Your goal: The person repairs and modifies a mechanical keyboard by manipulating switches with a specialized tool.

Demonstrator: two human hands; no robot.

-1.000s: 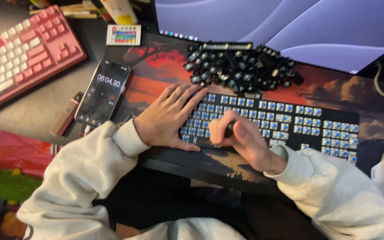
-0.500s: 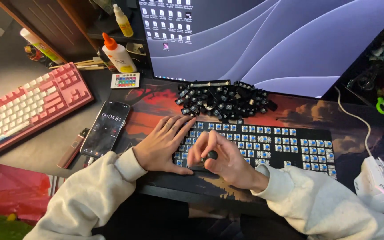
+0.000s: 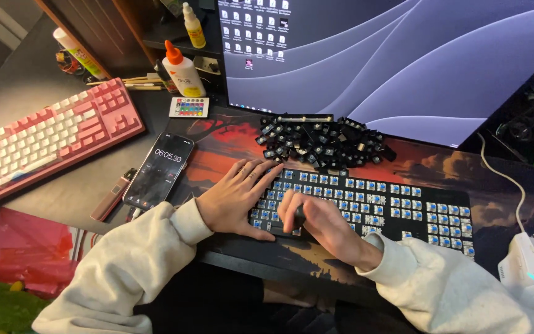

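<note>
We rest our left hand [image 3: 233, 201] flat, fingers spread, on the left end of the black keyboard [image 3: 366, 204], whose keys are stripped to bare switches. Our right hand [image 3: 319, 222] curls tight around a small dark tool [image 3: 299, 216] at the bottom row. The pulled keycaps [image 3: 322, 142] lie heaped just behind, below the monitor [image 3: 403, 55]. A phone [image 3: 159, 170] lies to the left.
</note>
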